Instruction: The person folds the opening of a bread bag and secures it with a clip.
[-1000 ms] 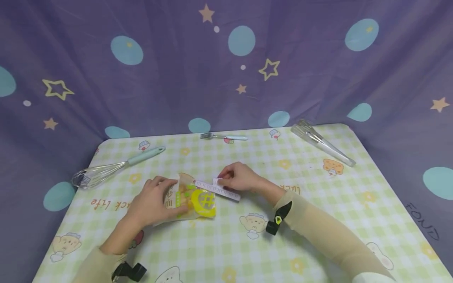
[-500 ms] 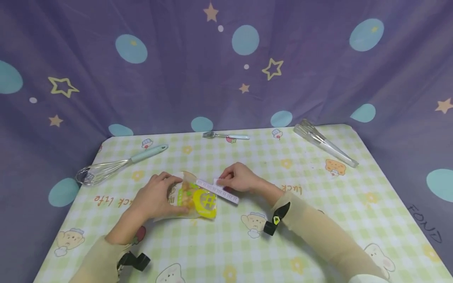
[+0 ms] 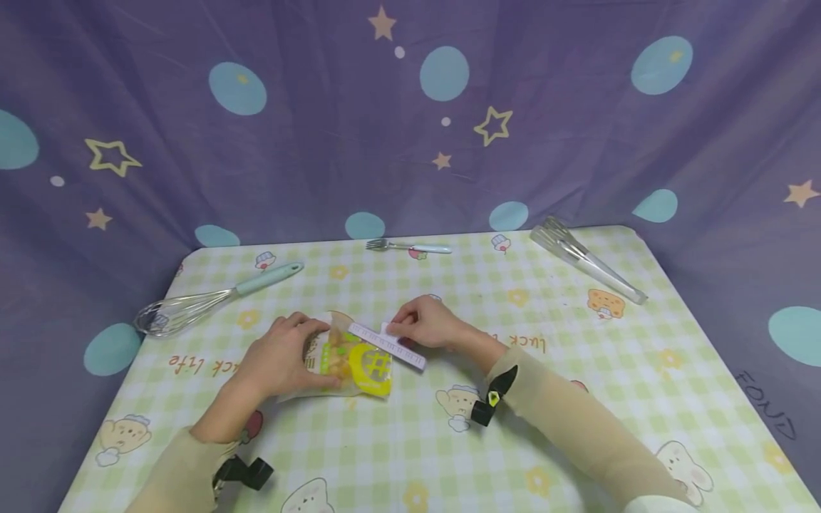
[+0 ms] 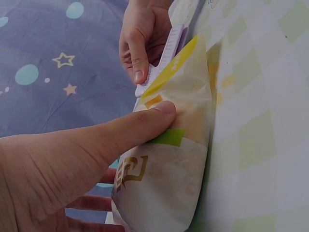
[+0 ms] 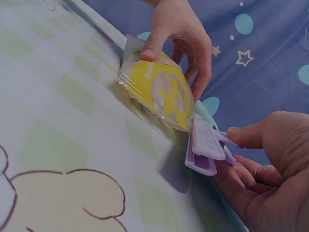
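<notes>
My left hand (image 3: 279, 360) grips a clear food bag (image 3: 343, 367) with yellow and green print, thumb on the near face and fingers behind it. The bag stands low on the tablecloth. Between thumb and fingers, my right hand (image 3: 426, 322) pinches the handles of a pale purple bag clip (image 3: 388, 347). In the right wrist view the clip's long jaws are spread apart, right at the corner of the bag's yellow end (image 5: 164, 92). The head view shows the clip lying slantwise across the bag's upper right edge.
A whisk (image 3: 218, 299) with a mint handle lies at the left. At the back edge is a small fork (image 3: 408, 247). Metal tongs (image 3: 586, 260) lie at the back right. A purple curtain (image 3: 321, 142) hangs behind the checked tablecloth (image 3: 385, 456).
My right hand has brought the bag clip slightly left, so it overlaps more of the bag's edge. My left hand keeps its grip on the bag.
</notes>
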### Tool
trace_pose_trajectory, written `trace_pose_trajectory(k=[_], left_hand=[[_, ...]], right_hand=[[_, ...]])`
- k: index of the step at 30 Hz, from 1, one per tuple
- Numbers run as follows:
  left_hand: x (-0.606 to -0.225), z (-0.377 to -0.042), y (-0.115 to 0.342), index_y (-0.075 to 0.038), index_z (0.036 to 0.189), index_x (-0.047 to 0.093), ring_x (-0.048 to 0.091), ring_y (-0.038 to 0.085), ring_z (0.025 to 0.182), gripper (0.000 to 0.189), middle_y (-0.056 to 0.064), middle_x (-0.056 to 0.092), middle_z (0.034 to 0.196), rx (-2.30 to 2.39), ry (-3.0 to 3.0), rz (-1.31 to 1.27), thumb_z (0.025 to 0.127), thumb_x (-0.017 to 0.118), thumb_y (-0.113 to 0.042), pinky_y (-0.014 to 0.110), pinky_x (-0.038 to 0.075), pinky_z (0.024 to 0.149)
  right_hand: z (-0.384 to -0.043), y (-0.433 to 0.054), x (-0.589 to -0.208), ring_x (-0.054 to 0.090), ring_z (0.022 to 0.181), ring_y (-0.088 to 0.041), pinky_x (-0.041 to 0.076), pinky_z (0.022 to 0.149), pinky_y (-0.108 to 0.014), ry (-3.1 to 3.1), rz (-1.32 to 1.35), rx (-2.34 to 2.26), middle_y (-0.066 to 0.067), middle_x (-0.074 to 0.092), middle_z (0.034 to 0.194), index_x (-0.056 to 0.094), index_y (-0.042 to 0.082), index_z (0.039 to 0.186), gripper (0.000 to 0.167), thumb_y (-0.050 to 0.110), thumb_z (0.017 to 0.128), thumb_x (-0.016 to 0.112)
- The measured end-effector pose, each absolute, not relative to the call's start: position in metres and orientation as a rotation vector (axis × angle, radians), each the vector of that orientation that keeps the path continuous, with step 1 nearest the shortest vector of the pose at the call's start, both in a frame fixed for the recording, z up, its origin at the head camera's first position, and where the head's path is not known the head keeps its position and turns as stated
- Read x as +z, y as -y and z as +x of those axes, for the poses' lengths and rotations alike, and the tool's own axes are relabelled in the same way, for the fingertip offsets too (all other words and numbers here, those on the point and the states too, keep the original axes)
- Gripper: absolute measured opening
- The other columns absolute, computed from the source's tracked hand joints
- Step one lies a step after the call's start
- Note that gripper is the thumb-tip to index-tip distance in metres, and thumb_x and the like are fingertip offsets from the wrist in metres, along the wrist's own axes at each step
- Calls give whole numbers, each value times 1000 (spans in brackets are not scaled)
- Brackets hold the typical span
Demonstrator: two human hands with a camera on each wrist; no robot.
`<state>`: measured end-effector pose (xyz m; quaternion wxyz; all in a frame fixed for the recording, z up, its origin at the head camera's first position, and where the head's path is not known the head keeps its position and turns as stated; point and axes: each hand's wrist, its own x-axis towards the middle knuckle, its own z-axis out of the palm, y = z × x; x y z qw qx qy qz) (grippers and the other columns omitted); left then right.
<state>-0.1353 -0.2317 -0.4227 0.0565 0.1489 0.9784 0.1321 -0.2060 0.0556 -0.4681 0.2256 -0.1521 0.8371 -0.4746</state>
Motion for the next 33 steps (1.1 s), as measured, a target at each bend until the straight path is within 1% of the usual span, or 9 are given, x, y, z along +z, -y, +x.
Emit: trace_pose_trajectory(k=[10,18,33], left_hand=[[-421,-136,230,-15,138,68,61,42,120,95,17,64,138,382,-2948,438,64,94,-68,61,59,84],[-421,-136,229,-15,139,67,61,40,117,96,16,64,135,386,-2937,440,65,94,-68,58,59,82],[-420,-138,227,-15,138,67,61,41,117,95,17,63,136,355,-2918,447,65,94,-68,62,58,86]], right_hand=[[-208,-51,-466,68,66,-11,49,60,-21,-2321,-407,-1306,1,75,75,81,10,99,18,27,97,80],[-207,-50,-465,69,66,-10,49,60,-22,-2338,-405,-1297,2,76,75,81,10,99,18,28,96,81],[-210,-45,-469,67,66,-11,49,61,-21,-2327,-395,-1337,0,76,76,81,8,99,18,26,95,81]])
